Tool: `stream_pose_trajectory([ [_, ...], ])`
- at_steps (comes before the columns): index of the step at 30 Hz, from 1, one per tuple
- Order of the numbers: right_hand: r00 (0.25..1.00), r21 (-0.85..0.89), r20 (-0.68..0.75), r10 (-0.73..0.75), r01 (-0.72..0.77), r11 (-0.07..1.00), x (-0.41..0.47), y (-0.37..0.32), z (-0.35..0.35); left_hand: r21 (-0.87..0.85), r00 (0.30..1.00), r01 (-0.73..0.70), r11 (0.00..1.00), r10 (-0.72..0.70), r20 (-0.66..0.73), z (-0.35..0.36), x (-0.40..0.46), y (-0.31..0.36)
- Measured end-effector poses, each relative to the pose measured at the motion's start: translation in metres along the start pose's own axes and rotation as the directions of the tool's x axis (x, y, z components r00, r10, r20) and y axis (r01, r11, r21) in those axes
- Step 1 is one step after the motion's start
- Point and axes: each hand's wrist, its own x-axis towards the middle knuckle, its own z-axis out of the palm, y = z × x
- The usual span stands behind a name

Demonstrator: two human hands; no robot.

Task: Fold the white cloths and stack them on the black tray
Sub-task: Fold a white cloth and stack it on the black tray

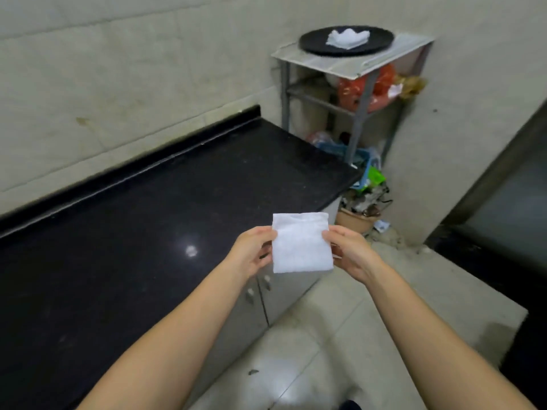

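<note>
cloth (300,242): folded to a rough square, held in the air between your hands, past the counter (148,232) edge.
left hand (251,253): fingers curled, pinching the cloth's left edge.
right hand (349,251): fingers curled, pinching the right edge.
tray (313,44): on the shelf (384,56) top, up and ahead of both hands, slightly to the right, well apart.
stack (347,38): white cloths already on the tray, roughly central; top one looks rumpled.
nearer hand: right, I'd judge, since the tray lies to that side.
cloth axis: near square, no clear long axis.
next move: likely carry it forward and up onto the stack.
writing: none readable.
</note>
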Motion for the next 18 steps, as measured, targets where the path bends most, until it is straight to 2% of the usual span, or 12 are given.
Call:
stream_pose_trajectory([
  [4,0.994,-0.013,-0.1,-0.043,0.042,0.999,0.008,-0.041,-0.121,0.04,0.988,-0.044,0.998,0.037,0.147,0.128,0.034,-0.001],
  [8,0.981,-0.058,-0.176,-0.087,0.078,0.995,0.022,-0.085,-0.206,0.011,0.981,-0.045,0.999,0.042,0.188,0.226,0.06,0.004],
  [14,0.975,-0.011,-0.195,-0.106,0.106,0.994,0.071,-0.139,-0.266,0.01,0.975,-0.071,0.997,0.067,0.213,0.302,0.12,0.035],
  [18,0.968,-0.004,-0.213,-0.135,0.137,0.991,0.133,-0.187,-0.288,0.035,0.964,-0.177,0.984,0.166,0.207,0.341,0.169,0.077],
])
